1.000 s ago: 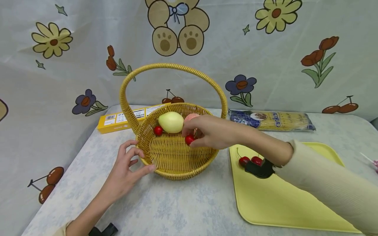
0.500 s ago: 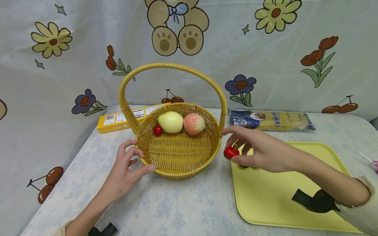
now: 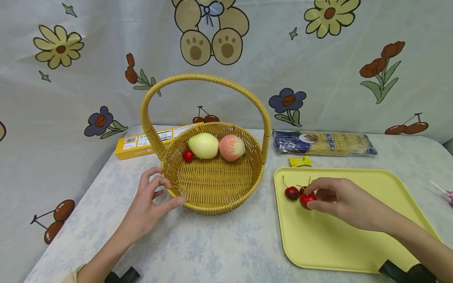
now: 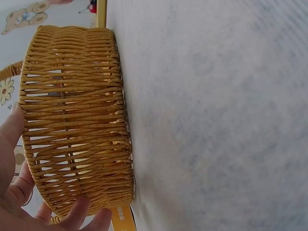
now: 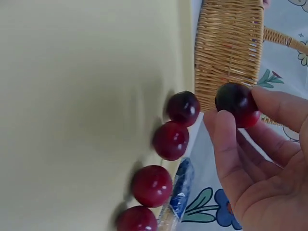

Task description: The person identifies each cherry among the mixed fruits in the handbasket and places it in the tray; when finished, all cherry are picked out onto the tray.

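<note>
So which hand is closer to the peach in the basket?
The left. The left hand rests against the basket rim, across the basket from the peach. The right hand is over the yellow tray, pinching a cherry.

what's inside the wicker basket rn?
Inside the basket: a pale green fruit, a peach and one red cherry, all at the back. The near wall hides the front strip of the floor.

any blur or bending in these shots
Head view: sharp, evenly lit, but wide-angle, so the tray edge bows. Left wrist view: basket crisp, hand soft. Right wrist view: cherries on the tray slightly blurred, the cherry in the right hand dark.
</note>
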Motion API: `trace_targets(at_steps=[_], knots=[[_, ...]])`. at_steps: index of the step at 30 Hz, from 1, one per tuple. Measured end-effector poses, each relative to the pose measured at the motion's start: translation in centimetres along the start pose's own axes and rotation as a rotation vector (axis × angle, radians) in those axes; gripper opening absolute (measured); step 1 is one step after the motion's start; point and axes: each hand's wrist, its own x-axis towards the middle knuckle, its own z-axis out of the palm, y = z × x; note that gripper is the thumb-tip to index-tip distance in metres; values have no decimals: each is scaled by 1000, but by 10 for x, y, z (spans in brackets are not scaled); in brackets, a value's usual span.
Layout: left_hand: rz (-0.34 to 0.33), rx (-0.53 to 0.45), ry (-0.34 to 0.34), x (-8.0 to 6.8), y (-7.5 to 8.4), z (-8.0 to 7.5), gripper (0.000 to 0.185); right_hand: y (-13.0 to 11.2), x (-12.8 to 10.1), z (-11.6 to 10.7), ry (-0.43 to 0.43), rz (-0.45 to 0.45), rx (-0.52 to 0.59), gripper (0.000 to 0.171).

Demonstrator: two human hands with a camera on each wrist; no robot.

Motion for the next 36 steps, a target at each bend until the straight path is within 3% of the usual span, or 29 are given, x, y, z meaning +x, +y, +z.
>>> trace_targets(at_steps=[10,24,36], knots=[[-4,5,-1,0,1,-1,36,10,-2,17,51,117,24,16],[-10,-4,-7,1,-1,0,36,12,1,26,94,93,-156,6],[1,4,-2,0,-1,-1,36,13,1,24,67,113,-95,15]])
